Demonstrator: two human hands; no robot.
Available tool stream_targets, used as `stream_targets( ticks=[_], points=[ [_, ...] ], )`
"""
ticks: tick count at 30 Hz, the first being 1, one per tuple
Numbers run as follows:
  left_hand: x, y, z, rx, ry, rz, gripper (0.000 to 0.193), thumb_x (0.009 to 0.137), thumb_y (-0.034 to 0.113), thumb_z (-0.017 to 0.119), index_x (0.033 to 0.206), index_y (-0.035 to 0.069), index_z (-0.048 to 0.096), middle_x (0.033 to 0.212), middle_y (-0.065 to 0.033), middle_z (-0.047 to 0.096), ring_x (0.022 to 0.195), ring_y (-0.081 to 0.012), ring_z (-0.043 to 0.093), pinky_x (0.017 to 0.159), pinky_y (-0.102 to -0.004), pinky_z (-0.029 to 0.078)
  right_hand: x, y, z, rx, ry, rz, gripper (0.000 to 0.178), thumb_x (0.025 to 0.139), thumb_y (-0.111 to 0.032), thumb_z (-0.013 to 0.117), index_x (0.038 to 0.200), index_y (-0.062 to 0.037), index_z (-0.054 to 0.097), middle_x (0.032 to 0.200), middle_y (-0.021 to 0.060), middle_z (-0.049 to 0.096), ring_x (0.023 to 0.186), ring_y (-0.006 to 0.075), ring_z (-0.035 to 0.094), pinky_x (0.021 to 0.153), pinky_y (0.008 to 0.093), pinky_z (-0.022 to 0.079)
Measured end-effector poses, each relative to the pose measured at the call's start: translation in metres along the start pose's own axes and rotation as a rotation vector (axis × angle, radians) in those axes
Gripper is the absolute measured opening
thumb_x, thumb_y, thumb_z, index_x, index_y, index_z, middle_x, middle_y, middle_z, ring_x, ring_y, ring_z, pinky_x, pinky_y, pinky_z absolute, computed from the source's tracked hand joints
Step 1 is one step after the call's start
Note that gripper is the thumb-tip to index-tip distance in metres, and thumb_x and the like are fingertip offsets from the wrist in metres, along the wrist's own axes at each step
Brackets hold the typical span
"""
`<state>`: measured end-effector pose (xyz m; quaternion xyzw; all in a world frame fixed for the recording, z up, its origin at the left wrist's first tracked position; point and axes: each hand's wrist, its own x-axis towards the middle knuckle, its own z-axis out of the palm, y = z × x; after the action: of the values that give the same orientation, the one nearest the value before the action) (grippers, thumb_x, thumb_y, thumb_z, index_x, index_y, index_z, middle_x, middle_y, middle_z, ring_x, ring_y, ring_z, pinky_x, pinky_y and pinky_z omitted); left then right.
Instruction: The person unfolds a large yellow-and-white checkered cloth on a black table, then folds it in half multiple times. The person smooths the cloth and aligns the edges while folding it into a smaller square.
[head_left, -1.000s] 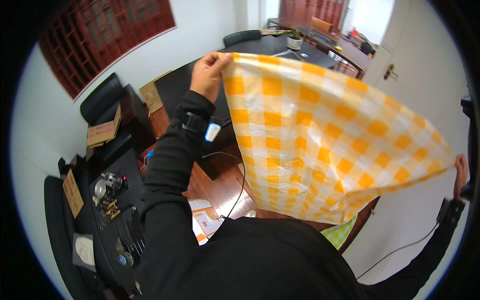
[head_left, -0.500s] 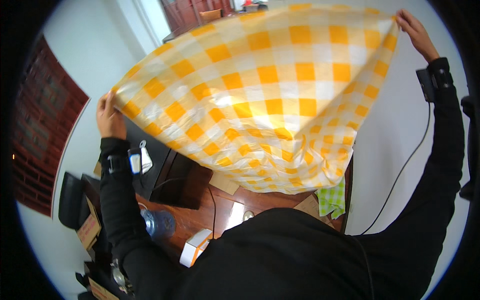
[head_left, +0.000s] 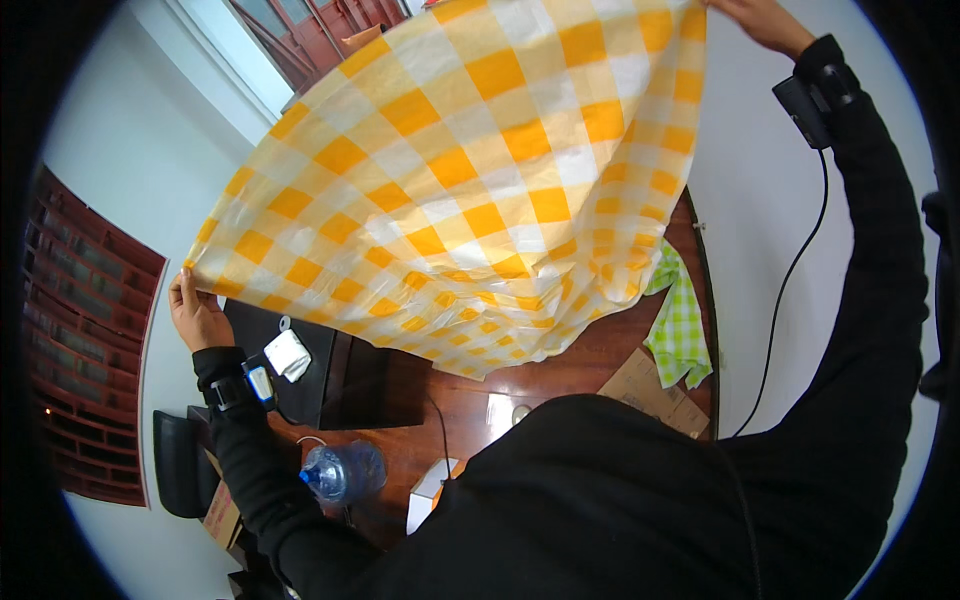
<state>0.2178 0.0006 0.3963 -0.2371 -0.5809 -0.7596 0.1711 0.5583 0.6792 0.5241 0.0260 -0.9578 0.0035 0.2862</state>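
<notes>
A thin yellow-and-white checked tablecloth [head_left: 480, 180] hangs stretched between my raised hands, its middle sagging in crumpled folds. My left hand [head_left: 198, 312] pinches one corner at the far left, fingers closed on the edge. At the upper right my right hand [head_left: 765, 22] grips the opposite corner; its fingertips are partly cut off by the picture's top edge. Behind the sagging cloth, a green-and-white checked cloth [head_left: 682, 325] hangs down at the right.
A dark cabinet [head_left: 372, 385] with a white folded cloth [head_left: 288, 355] on top stands below my left hand. On the wooden floor are a blue water jug [head_left: 348, 472], a white-and-orange box [head_left: 430, 497] and flattened cardboard [head_left: 655, 395]. A white wall [head_left: 745, 250] rises at the right.
My left hand has dropped lower and a little leftward. The right hand has moved up and to the left, tilting the tablecloth. The view has turned, showing more green cloth.
</notes>
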Motion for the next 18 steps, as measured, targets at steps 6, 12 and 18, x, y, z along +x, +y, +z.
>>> stream_targets(
  ticks=[6, 12, 18],
  points=[
    [0.005, 0.015, -0.010, 0.007, 0.027, -0.002, 0.013, 0.097, 0.020, 0.059, 0.097, 0.007, 0.057, 0.098, -0.0063, 0.065, 0.090, -0.0141, 0.063, 0.080, -0.0279, 0.052, -0.003, -0.001, 0.014, 0.144, 0.084, 0.052, 0.024, 0.096, -0.024, 0.051, 0.092, -0.0017, 0.059, 0.085, 0.0185, 0.061, 0.079, 0.0330, 0.058, 0.074, 0.0405, 0.047],
    [0.000, 0.020, -0.010, 0.056, 0.000, 0.005, 0.014, 0.097, 0.020, 0.059, 0.097, 0.006, 0.056, 0.098, -0.0060, 0.064, 0.091, -0.0148, 0.063, 0.082, -0.0285, 0.051, 0.003, 0.001, 0.018, 0.019, 0.041, 0.035, 0.023, 0.096, -0.023, 0.051, 0.093, -0.0015, 0.057, 0.081, 0.0185, 0.059, 0.078, 0.0334, 0.057, 0.074, 0.0414, 0.046],
    [-0.003, 0.028, -0.005, 0.020, 0.032, 0.045, 0.013, 0.098, 0.019, 0.058, 0.097, 0.006, 0.056, 0.098, -0.0054, 0.063, 0.093, -0.0127, 0.060, 0.084, -0.0259, 0.048, 0.004, -0.003, 0.021, 0.216, 0.171, 0.047, 0.022, 0.096, -0.023, 0.051, 0.095, -0.0023, 0.058, 0.085, 0.0159, 0.062, 0.079, 0.0296, 0.060, 0.073, 0.0388, 0.047]
  ],
)
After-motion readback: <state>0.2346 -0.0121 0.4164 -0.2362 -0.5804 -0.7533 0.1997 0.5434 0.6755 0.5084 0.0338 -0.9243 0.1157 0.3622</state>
